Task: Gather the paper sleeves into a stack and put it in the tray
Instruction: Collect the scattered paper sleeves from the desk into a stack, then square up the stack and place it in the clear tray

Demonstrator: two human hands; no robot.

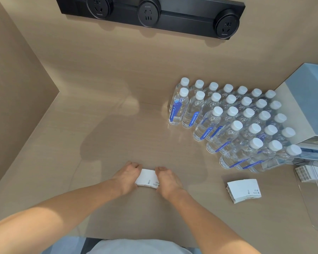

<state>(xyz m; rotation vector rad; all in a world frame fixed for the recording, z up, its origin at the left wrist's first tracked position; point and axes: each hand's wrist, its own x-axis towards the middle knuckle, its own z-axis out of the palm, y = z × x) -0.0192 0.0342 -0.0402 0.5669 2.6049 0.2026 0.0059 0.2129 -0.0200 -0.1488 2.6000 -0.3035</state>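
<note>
A small stack of white paper sleeves (147, 178) lies on the beige counter, near its front middle. My left hand (127, 177) presses against the stack's left end and my right hand (168, 180) against its right end, squeezing it between them. A second stack of white sleeves (243, 190) lies fanned on the counter to the right, untouched. At the far right stands a clear plastic tray (312, 204) with more sleeves (305, 172) in its back end.
Several rows of water bottles (233, 123) with white caps stand at the right, behind the second stack. A pale blue drawer unit (308, 107) sits at the far right. A black socket strip (151, 13) runs along the wall.
</note>
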